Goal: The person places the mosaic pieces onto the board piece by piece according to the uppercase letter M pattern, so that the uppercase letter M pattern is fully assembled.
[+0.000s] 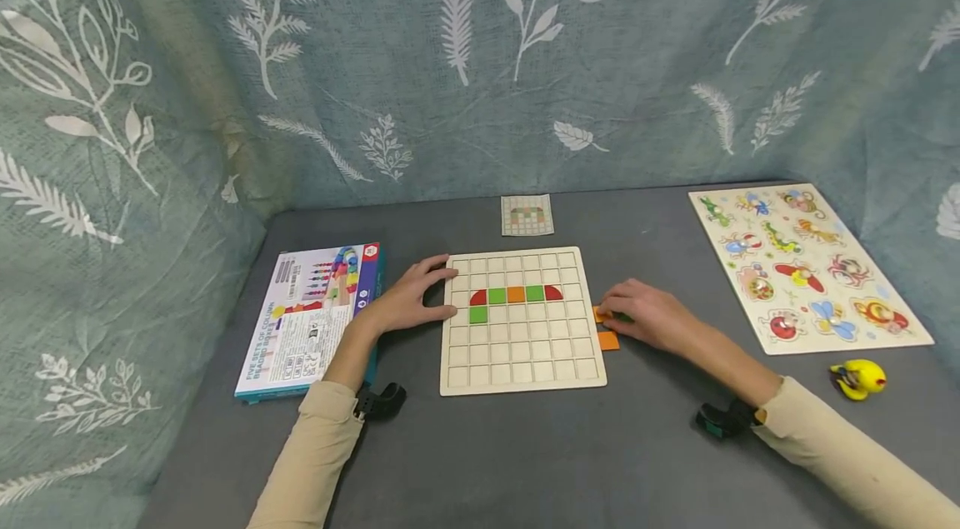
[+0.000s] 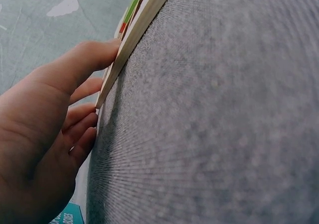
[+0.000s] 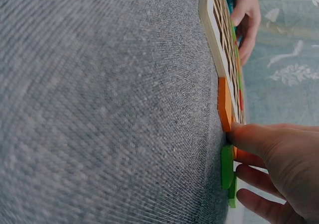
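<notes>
A wooden grid board lies flat with a row of red, green and orange tiles in it. One more green tile sits below that row's left end. Thumb and fingers spread, my left hand touches the board's left edge, as the left wrist view also shows. Just off the right edge, my right hand pinches an orange tile between thumb and forefinger, partly hidden by the thumb. Another orange tile lies against the board. Green tiles lie under the right fingers.
Behind the board lies a small pattern card. A bead-toy box stands left, beside the left forearm. At the right are an insect-and-animal peg puzzle and a yellow toy figure. A patterned curtain hangs behind the table.
</notes>
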`<control>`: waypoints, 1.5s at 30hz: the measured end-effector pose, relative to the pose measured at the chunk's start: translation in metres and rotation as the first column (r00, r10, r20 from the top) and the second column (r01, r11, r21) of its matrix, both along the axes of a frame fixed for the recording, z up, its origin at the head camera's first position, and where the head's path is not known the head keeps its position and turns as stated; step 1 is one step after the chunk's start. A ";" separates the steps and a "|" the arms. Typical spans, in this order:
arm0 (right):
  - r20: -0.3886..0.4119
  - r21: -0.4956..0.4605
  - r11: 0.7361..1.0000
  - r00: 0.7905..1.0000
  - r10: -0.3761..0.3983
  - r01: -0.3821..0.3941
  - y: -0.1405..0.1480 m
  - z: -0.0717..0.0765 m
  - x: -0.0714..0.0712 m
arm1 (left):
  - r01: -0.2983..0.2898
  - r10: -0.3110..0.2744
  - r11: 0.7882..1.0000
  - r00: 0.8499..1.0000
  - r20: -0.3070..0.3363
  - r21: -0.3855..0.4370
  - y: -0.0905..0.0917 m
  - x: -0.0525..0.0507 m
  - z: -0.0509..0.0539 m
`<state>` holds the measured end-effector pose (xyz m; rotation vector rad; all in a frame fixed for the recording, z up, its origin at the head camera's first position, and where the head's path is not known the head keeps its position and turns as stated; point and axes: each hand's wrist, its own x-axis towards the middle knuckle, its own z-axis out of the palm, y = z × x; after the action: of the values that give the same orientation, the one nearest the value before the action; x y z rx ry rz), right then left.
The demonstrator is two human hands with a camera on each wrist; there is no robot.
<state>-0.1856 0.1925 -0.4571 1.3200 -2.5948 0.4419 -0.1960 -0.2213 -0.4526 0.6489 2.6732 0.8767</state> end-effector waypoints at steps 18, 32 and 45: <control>0.004 -0.010 1.000 1.000 0.003 -0.003 0.000 -0.004 0.001 | 0.000 0.000 1.000 1.000 0.000 0.008 -0.001 0.004 -0.004; 0.024 -0.010 1.000 1.000 0.012 -0.012 -0.001 -0.006 0.002 | 0.001 -0.001 1.000 1.000 0.005 -0.002 0.000 0.005 -0.001; -0.006 -0.015 0.999 1.000 0.031 -0.031 0.000 -0.003 -0.001 | 0.006 -0.006 1.000 1.000 0.003 0.002 0.000 0.002 -0.002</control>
<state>-0.1862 0.1926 -0.4605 1.3561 -2.5648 0.4616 -0.1943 -0.2217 -0.4544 0.6557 2.6665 0.8782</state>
